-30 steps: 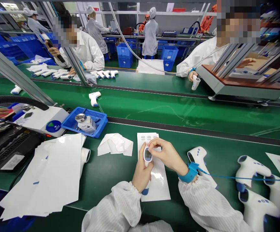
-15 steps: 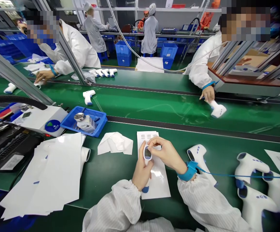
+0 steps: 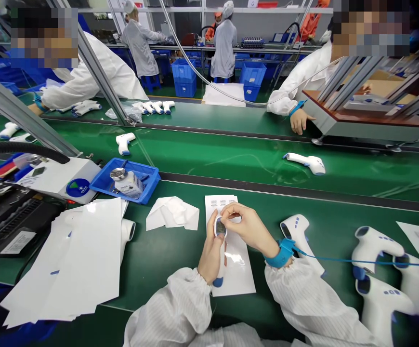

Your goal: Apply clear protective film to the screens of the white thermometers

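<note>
My left hand (image 3: 211, 248) is wrapped round a white and blue infrared thermometer (image 3: 218, 279), its dark screen turned up towards me and its blue-tipped handle pointing down. The left thumb lies just below the screen. At the screen's upper right edge, the thumb and forefinger of my right hand (image 3: 247, 226) are pinched together; whatever is between them is too small to make out. A blue wrist strap (image 3: 283, 253) with a cord circles my right wrist. Beneath both hands lies a white sheet with printed labels (image 3: 240, 274).
Several infrared thermometers (image 3: 383, 299) lie to the right. A crumpled white cloth (image 3: 173, 213), a blue tray (image 3: 151, 188) with a metal-topped bottle and a stack of white sheets (image 3: 75, 270) are on the left. Beyond runs a green conveyor belt (image 3: 209, 156) carrying thermometers; co-workers sit across it.
My left thumb has moved up towards the screen; my right hand stays nearly still. The right co-worker has released a thermometer onto the belt and drawn back. Another thermometer has shifted left.
</note>
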{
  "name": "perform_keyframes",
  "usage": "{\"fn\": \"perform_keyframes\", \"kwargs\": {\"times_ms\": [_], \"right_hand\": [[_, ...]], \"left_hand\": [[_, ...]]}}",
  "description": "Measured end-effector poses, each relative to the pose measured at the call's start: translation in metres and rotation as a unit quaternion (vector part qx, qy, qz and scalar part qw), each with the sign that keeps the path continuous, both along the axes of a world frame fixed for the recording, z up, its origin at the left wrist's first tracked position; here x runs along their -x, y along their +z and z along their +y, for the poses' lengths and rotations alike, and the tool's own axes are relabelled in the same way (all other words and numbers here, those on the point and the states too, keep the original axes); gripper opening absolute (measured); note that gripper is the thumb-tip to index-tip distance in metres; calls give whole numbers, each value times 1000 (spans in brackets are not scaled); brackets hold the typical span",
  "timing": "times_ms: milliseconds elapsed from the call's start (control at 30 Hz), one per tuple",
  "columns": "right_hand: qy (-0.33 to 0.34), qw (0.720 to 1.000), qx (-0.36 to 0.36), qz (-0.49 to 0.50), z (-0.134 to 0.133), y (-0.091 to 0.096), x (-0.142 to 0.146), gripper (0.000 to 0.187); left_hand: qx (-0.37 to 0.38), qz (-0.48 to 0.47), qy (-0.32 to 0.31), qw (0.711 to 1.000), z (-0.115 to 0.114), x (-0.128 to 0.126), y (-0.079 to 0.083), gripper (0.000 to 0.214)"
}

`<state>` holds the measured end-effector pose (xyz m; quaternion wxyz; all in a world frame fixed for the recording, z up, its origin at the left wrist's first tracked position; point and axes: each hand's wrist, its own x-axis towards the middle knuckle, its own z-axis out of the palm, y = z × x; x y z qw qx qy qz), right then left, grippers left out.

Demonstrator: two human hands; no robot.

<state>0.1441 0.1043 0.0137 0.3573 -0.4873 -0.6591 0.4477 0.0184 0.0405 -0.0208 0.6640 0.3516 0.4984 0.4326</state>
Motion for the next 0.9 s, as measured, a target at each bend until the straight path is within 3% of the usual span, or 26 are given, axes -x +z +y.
{"fn": "perform_keyframes", "kwargs": {"times_ms": [900], "right_hand": [[23,1000,-8,3,4,1,1,8]], "left_hand": [[-16,-2,-6,1000,0,1,-4,65]]}}
